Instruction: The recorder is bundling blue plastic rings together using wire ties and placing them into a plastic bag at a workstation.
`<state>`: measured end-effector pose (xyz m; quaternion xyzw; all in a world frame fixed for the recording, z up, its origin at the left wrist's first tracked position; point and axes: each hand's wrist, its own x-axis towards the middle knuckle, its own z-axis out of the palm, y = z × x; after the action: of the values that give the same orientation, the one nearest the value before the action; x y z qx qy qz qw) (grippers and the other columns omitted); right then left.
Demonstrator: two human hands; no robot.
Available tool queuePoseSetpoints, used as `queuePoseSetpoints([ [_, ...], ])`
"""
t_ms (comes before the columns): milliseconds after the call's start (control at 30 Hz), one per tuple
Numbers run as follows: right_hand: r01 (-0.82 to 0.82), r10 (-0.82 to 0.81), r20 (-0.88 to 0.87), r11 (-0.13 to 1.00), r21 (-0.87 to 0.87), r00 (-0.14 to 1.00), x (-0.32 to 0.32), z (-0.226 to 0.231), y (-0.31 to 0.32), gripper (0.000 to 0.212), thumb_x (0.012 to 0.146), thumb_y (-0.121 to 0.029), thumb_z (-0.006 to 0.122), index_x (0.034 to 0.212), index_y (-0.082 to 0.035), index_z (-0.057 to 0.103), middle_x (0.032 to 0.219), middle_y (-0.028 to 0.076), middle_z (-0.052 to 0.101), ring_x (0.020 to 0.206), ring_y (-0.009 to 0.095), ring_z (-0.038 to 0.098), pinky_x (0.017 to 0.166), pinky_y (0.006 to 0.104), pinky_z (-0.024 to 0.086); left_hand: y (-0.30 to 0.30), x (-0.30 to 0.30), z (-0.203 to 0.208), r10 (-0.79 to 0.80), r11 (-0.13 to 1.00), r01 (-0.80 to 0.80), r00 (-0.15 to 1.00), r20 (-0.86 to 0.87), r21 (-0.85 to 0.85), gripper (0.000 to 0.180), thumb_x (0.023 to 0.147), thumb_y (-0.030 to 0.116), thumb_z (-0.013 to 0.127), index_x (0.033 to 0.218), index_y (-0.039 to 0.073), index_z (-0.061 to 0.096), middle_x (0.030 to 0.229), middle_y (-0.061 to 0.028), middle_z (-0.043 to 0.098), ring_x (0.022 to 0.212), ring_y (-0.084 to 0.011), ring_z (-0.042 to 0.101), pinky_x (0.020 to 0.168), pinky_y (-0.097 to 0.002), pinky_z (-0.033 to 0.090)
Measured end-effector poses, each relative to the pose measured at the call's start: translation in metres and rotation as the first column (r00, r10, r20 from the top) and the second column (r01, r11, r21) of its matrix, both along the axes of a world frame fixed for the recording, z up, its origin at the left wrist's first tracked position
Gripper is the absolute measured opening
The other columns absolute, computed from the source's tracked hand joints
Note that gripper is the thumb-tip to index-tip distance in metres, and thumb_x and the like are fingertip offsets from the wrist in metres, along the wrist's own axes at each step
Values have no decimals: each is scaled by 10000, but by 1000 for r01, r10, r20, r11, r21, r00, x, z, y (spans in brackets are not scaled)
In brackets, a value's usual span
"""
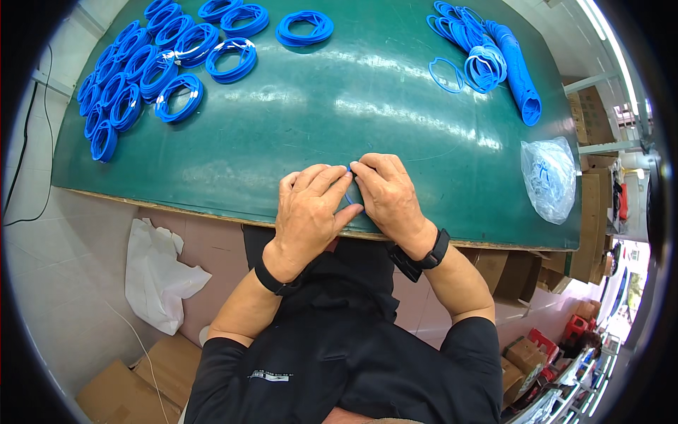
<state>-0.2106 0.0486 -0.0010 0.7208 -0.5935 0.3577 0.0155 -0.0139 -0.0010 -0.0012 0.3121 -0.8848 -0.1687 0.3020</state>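
- A thin blue cord shows between the fingertips of two bare hands, just inside the near edge of a green table
- The right hand pinches the cord at its fingertips
- The left hand bends its fingers over the cord, thumb stretched toward the right hand; whether it grips, I cannot tell
- The table's thin, brownish front edge curves just below the hands, leaving little room on the near side
- Ahead, a wide stretch of smooth, glossy tabletop runs between the side groups, streaked with pale reflections
- Far left, round blue coils crowd together, some with white patches
- Far right, looser blue loops lie beside a long blue roll, hollow at its near end
- Near the right edge sits a crinkled, see-through plastic bag
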Motion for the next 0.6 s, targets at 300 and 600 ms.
queuePoseSetpoints([
  [300,-14,14,-12,1000,-8,1000,-1,0,0,300,900,73,819,1190,0,801,1135,120,745,1052,338,710,903,433,609,0,-1,0,11,1000,-11,1000,-5,5,580,788,278,986,1306,78,821,1378,-34,759,1332,-273,676,1104,-482,469],
  [600,15,-15,11,1000,5,1000,2,1,1,318,902,78,814,1211,2,795,1156,124,737,1052,340,708,896,432,609,0,-1,0,12,1000,-12,1000,-1,-1,580,782,271,988,1303,79,821,1377,-32,760,1331,-273,678,1099,-481,472],
])
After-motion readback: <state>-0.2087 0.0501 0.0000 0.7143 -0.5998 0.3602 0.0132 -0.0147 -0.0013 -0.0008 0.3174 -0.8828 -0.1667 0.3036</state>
